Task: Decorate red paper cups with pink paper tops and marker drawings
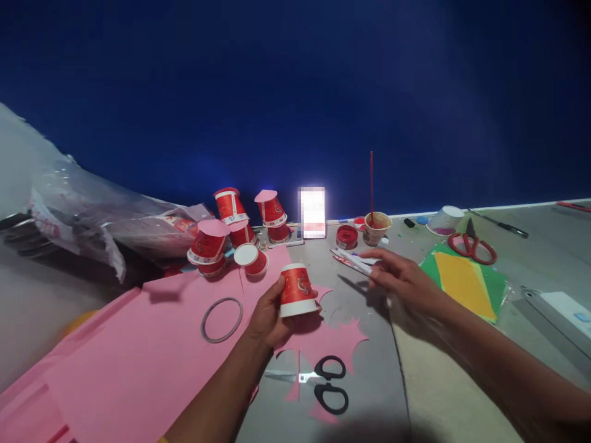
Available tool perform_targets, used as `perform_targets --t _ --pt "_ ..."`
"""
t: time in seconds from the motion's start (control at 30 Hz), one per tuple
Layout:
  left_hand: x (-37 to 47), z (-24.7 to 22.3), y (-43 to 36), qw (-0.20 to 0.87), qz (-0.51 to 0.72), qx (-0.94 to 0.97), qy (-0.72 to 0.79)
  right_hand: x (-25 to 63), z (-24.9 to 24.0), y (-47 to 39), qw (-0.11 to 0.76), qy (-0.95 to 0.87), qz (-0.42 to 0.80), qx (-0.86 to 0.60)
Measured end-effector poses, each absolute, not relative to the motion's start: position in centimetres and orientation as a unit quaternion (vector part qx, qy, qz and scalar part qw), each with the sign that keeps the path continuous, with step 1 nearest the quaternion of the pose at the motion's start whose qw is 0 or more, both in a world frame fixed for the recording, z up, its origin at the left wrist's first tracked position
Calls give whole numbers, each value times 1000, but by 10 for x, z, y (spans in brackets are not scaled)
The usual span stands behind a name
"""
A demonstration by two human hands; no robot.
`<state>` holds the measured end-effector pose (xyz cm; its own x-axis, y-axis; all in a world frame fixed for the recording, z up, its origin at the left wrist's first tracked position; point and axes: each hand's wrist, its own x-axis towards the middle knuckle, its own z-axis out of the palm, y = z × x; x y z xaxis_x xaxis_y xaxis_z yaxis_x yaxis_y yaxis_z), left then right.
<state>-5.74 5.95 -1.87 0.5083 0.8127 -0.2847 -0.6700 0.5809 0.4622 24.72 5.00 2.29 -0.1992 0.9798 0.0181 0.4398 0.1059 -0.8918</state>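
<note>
My left hand [270,314] is wrapped round a red paper cup [296,286], held upside down with its white rim at the bottom. To the right, my right hand [401,277] has its fingers closed on a slim white pen-like stick [353,259]. A red-and-white stick [347,264] lies close beside that one. Below the cup are pink paper offcuts [330,338] and black-handled scissors [330,384]. Farther back, several red cups [207,243] stand stacked, some topped with pink paper. A single red cup with a white top [250,259] is nearer.
Pink paper sheets [138,351] cover the left, with a grey ring [222,320] on them. A lit phone [313,212] stands at the back beside a red paint pot [346,236] and a cup with a brush [377,227]. Red-handled scissors [471,246] rest by coloured paper [464,280].
</note>
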Motion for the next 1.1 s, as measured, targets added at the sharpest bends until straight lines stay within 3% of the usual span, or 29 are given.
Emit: perform_targets --t 0.3,0.63,1.1 --pt "-55 -16 63 857 431 155 235 187 70 43 572 -445 527 -444" --pt "-56 -23 61 849 457 139 225 165 36 37 556 -447 545 -440" --pt "-52 -14 58 850 446 122 252 165 35 43 601 -404 537 -433"
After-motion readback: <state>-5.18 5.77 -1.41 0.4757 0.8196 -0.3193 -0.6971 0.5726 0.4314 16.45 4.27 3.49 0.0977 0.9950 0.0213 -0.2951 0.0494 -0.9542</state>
